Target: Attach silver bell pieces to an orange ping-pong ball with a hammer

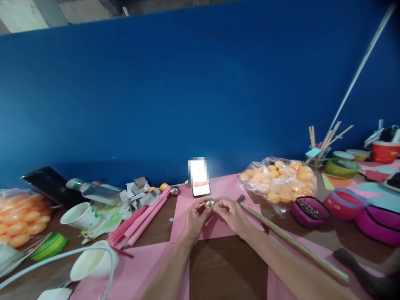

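Note:
A small shiny metal ball (210,203) is held over a pink paper sheet (183,221) in front of me. My left hand (197,217) grips it between thumb and fingers from the left. From the other side, the fingertips of my right hand (231,216) are pinched together against its right edge. Beyond the hands lies a phone (201,190) with a lit screen, partly blurred out. Another shiny metal ball (174,190) rests to the left of the phone. Beside my right hand lies a hammer with a long wooden handle (290,241).
Bags of orange balls stand at right (281,179) and far left (18,216). Pink paper strips (142,221), paper cups (93,262) and a clear bottle (93,191) occupy the left. Purple fabric containers (309,210) sit at right. A blue partition (187,91) closes the back.

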{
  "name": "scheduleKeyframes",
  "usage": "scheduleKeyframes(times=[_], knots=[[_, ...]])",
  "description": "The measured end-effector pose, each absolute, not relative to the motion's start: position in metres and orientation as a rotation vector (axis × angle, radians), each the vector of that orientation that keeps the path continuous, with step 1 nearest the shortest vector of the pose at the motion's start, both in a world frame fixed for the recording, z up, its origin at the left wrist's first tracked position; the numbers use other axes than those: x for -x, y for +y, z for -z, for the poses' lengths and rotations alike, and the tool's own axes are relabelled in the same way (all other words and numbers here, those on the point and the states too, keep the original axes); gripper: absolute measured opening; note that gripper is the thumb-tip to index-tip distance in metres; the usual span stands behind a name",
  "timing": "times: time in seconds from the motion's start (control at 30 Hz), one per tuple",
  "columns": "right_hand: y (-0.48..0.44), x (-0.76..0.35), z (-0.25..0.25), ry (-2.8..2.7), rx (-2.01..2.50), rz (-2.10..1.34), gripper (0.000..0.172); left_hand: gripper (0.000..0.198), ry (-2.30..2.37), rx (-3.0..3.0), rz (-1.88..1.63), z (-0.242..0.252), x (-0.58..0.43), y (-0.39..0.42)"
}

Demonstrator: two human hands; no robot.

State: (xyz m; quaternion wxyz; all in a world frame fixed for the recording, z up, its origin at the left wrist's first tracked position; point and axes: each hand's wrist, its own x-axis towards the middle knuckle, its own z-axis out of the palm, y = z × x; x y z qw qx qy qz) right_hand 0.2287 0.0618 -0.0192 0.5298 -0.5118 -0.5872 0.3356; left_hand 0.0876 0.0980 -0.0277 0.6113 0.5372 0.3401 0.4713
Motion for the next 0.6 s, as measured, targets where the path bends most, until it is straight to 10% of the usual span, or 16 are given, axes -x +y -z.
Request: scheduleKeyframes(times=[0.6], knots=[[0.059,-0.218,0.022,-1.248,1.278,-0.706,0.014,0.042,0.841,-1.190,-1.129,0.029,-0.091,0.097]])
